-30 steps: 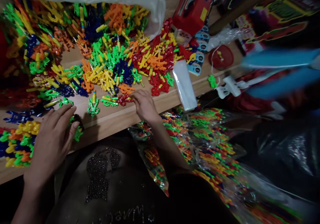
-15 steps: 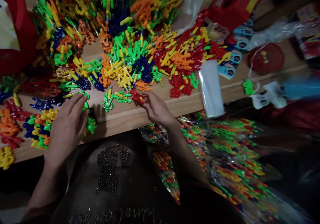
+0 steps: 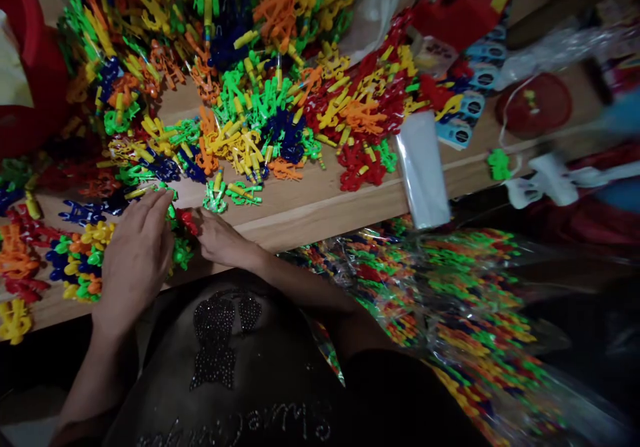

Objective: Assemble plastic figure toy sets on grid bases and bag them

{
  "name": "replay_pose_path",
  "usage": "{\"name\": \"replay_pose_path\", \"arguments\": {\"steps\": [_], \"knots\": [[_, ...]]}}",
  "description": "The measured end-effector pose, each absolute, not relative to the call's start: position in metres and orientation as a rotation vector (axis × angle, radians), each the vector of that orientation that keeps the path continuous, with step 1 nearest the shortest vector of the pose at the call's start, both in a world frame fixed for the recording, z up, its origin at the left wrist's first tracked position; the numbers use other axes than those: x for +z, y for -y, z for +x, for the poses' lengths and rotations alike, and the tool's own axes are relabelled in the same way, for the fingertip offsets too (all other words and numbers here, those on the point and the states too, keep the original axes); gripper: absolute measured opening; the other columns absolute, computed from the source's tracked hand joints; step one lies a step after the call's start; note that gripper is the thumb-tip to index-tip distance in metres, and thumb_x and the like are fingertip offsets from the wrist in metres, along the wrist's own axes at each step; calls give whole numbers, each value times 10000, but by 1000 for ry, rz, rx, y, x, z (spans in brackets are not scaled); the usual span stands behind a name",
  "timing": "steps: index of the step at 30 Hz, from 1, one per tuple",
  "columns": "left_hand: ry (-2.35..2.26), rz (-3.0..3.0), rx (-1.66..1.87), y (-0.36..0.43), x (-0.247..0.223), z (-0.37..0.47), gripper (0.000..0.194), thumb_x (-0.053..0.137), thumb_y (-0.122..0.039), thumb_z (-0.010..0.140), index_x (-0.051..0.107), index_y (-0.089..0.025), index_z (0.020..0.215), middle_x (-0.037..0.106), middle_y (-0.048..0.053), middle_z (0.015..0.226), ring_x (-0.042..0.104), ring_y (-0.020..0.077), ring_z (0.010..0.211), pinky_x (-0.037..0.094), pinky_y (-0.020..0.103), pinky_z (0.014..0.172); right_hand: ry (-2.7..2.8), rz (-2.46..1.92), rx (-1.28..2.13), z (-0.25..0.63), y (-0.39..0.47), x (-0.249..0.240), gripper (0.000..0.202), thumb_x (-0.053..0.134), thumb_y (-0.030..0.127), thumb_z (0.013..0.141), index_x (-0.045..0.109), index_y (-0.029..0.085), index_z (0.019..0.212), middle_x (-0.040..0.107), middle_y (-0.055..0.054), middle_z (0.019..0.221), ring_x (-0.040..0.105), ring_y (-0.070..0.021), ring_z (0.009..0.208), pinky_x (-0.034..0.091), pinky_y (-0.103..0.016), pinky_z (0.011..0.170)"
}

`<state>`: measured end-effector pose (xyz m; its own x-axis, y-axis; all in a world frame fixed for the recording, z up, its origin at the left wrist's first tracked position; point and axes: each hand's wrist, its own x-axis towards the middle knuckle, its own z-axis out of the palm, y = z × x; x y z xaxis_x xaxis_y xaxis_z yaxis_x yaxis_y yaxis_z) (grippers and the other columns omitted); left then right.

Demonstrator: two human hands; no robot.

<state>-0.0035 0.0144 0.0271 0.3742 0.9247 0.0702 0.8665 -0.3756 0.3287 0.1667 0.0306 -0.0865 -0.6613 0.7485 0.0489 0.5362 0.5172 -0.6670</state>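
Note:
My left hand point(image 3: 137, 254) is curled over a bunch of small plastic toy figures at the table's front edge. Green ones point(image 3: 181, 252) stick out past its fingers and thumb; the palm hides the rest. My right hand point(image 3: 220, 239) pinches a red plastic toy figure point(image 3: 188, 222) close beside the left hand's bunch. Two green figures with yellow tubes point(image 3: 243, 193) lie just beyond the right hand. To the left of my left hand sits a stacked cluster of multicoloured figures point(image 3: 77, 260).
A large pile of toy figures point(image 3: 255, 100) spreads over the wooden table point(image 3: 300, 210). A stack of clear plastic sleeves point(image 3: 424, 170) overhangs the front edge. Filled clear bags point(image 3: 465, 287) stand below. A red basin point(image 3: 30, 67) is at left, a red dish point(image 3: 534, 106) at right.
My right hand has moved left with the red figure, from near the two green figures to beside my left hand. The left hand has stayed nearly in place.

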Motion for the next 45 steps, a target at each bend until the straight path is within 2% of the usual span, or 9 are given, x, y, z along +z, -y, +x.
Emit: {"name": "replay_pose_path", "arguments": {"steps": [3, 7, 12, 17, 24, 31, 35, 39, 45], "knots": [[-1589, 2375, 349, -15, 28, -3, 500, 402, -325, 1110, 500, -182, 1580, 613, 167, 1569, 539, 315, 1517, 446, 527, 1278, 2456, -1100, 852, 167, -26, -88, 453, 491, 51, 923, 496, 135, 1369, 623, -170, 1293, 543, -300, 1186, 489, -446, 1064], [-1530, 2419, 340, -18, 27, -1, 515, 427, -422, 1107, 540, -163, 1537, 613, 166, 1570, 483, 347, 1554, 439, 557, 1270, 2438, -998, 817, 161, -22, -90, 317, 550, 220, 1005, 497, 188, 1315, 614, -162, 1331, 519, -296, 1197, 456, -449, 1080], [-1504, 2485, 308, -20, 25, -2, 383, 406, -365, 1100, 732, -177, 1173, 784, 146, 1212, 616, 340, 1405, 485, 553, 1223, 2467, -1027, 955, 179, -44, -77, 376, 499, 20, 960, 561, 206, 1282, 666, -109, 1203, 565, -252, 1157, 483, -396, 1039], [-1497, 2481, 315, -19, 26, -1, 352, 404, -339, 1086, 730, -207, 1102, 789, 124, 1167, 621, 336, 1381, 494, 556, 1212, 2374, -1139, 791, 232, -93, -54, 280, 438, 80, 1054, 651, 228, 1161, 662, -77, 1211, 537, -258, 1178, 460, -459, 1068], [-1620, 2246, 529, -14, 36, 0, 407, 447, -419, 1111, 618, -244, 1437, 607, 111, 1581, 589, 290, 1461, 514, 506, 1223, 2461, -1264, 654, 242, -133, -69, 168, 513, 172, 1063, 669, 234, 1053, 638, -88, 1210, 516, -293, 1202, 464, -471, 1064], [-1644, 2239, 564, -10, 41, -1, 398, 420, -371, 1133, 579, -235, 1471, 623, 106, 1570, 565, 243, 1500, 493, 450, 1252, 2535, -1271, 540, 247, -137, -72, 269, 406, 127, 1064, 651, 235, 1089, 660, -98, 1170, 526, -310, 1164, 473, -479, 1030], [-1598, 2312, 458, -11, 35, -2, 460, 416, -464, 1131, 588, -179, 1449, 653, 145, 1521, 603, 279, 1451, 486, 506, 1240, 2454, -1285, 575, 245, -138, -74, 254, 409, 123, 1058, 634, 236, 1091, 636, -101, 1245, 514, -310, 1229, 474, -503, 1064], [-1545, 2397, 348, -10, 28, 1, 503, 417, -483, 1125, 603, -135, 1437, 711, 167, 1427, 641, 302, 1389, 455, 544, 1256, 2456, -1276, 605, 242, -131, -73, 232, 400, 184, 1080, 623, 242, 1048, 650, -103, 1172, 532, -307, 1196, 486, -497, 1059], [-1526, 2292, 370, -9, 35, -3, 496, 429, -470, 1124, 555, -183, 1508, 642, 141, 1537, 588, 285, 1459, 453, 537, 1263, 2595, -1261, 578, 245, -118, -68, 220, 414, 127, 1043, 604, 234, 1074, 672, -117, 1129, 564, -310, 1139, 508, -472, 1017]]}}
